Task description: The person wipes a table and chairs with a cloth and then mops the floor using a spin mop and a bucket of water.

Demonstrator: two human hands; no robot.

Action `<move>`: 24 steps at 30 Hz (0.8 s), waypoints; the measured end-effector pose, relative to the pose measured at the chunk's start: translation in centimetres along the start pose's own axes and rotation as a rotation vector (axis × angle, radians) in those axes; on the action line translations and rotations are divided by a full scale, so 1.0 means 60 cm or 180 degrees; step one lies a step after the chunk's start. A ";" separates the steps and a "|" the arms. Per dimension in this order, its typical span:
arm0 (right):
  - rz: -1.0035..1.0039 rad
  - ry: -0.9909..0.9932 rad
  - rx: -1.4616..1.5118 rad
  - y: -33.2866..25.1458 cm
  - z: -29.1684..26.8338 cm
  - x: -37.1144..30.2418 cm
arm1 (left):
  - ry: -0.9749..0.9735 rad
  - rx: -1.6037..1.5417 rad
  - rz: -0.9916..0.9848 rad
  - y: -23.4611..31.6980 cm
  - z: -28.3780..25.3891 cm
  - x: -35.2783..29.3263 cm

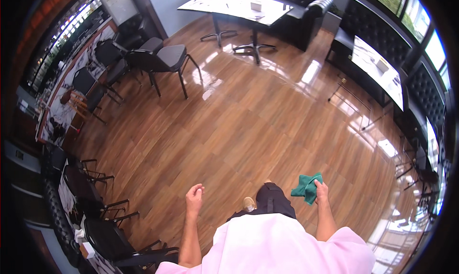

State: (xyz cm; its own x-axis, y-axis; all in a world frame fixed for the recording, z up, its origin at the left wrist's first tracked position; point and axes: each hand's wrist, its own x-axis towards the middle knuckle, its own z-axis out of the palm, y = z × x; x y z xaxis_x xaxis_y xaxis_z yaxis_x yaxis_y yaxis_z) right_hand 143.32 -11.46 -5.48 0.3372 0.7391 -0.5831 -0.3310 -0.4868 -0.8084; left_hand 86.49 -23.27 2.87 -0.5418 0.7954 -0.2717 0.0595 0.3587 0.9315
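A green cloth (306, 188) is gripped in my right hand (322, 193), out to the right of my legs above the wood floor. Part of it hangs loose to the left of the fingers. My left hand (194, 197) is held out over the floor on the other side, its fingers curled in, with nothing visible in them. Neither hand touches any furniture.
Black chairs (172, 58) stand at the far left, and more chairs (107, 235) line the near left. A marble-patterned table (234, 5) stands ahead by a black tufted sofa (311, 15). Another table (377, 66) with a tufted bench (382, 25) is at right.
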 end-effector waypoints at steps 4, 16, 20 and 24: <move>0.0103 -0.0225 -0.0362 -0.030 0.198 0.066 | 0.0216 -0.0268 -0.0017 -0.010 -0.021 0.105; -0.0359 -0.2243 -0.1465 -0.144 1.127 0.257 | 0.1860 -0.0838 -0.1006 0.069 -0.215 0.354; -0.0335 -0.2908 -0.1280 -0.143 1.420 0.261 | 0.2179 -0.0966 -0.1166 0.082 -0.263 0.455; -0.0170 -0.2978 -0.1362 -0.129 1.604 0.236 | 0.2432 -0.1154 -0.1374 0.050 -0.309 0.545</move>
State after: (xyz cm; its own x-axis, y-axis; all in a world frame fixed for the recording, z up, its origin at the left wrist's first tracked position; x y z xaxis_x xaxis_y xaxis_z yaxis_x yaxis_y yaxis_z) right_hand 65.82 47.57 0.25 -0.5395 0.7423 -0.3975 0.0676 -0.4324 -0.8992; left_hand 53.42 -5.23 1.29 -0.8658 0.0486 -0.4980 -0.4684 0.2715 0.8408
